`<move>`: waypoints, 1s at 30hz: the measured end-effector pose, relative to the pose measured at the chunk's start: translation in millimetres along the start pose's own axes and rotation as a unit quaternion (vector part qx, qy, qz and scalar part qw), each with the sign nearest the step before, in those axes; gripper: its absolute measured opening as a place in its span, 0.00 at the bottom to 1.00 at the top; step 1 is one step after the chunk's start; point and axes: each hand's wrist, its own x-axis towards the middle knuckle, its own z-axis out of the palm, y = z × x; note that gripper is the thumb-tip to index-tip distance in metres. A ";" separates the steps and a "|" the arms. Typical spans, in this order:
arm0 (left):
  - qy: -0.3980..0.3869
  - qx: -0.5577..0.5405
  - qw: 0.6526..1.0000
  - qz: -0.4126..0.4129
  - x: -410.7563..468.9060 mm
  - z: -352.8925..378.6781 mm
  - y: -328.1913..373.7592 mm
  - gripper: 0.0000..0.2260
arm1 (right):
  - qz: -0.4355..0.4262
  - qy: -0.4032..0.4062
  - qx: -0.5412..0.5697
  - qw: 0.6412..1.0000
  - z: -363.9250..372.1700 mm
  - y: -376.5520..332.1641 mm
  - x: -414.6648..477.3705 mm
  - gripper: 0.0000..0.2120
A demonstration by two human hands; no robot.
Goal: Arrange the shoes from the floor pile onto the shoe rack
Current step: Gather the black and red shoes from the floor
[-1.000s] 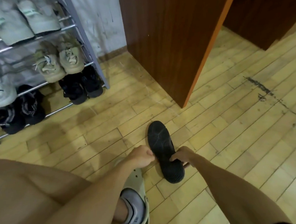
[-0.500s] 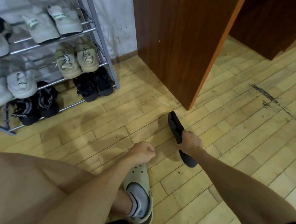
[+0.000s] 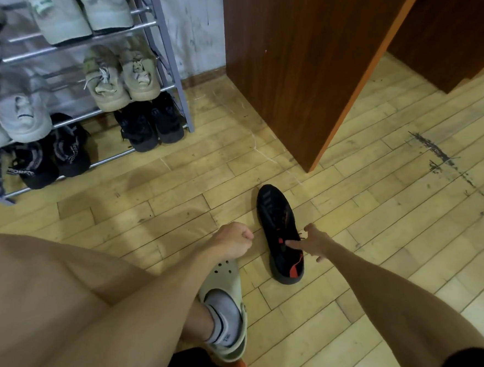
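Black low sneaker with red accents (image 3: 274, 209) lies sole-down on the pale yellow wooden plank floor (image 3: 379, 202), toe pointing away from the person. The right hand (image 3: 315, 242) reaches over its laced middle with fingers (image 3: 293, 242) spread and mostly straight; the forefinger touches the top of the shoe near the laces, and nothing is curled round it. The heel, with its red patch, sits just nearer the person than this hand, and the toe lies beyond it.

The left hand (image 3: 233, 239) is just to the left of the sneaker, apart from it, fingers curled into a fist that holds nothing. Directly below this fist is the person's foot in a grey sock and a beige perforated rubber clog (image 3: 221, 276).

Far beyond and to the left of both hands stands the grey metal tube shoe rack (image 3: 182, 101), well apart from the sneaker. Its lowest rail holds a plain black pair of shoes (image 3: 150, 123) at the right end and a black patterned pair (image 3: 47, 159) further left. The rail above carries a beige laced pair (image 3: 121, 77) and white shoes (image 3: 24, 118); higher up sits a pale pair with green marks (image 3: 80, 17).

Beyond the right hand rises a dark brown wooden cabinet panel with an orange edge (image 3: 298, 64), its lower corner near the sneaker's toe
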 end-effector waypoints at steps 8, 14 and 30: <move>-0.004 0.006 1.000 -0.022 7.3 -9.3 -8.0 0.18 | 0.056 -0.047 0.056 0.996 42.7 3.5 21.0 0.40; 0.001 -0.013 1.000 -0.013 11.4 -19.7 0.2 0.15 | -0.008 -0.134 0.117 0.984 24.1 -2.8 5.0 0.31; 0.115 -0.325 0.939 -0.006 -75.3 -116.8 29.9 0.12 | -0.293 -0.062 0.144 0.943 -50.3 -181.7 -132.2 0.18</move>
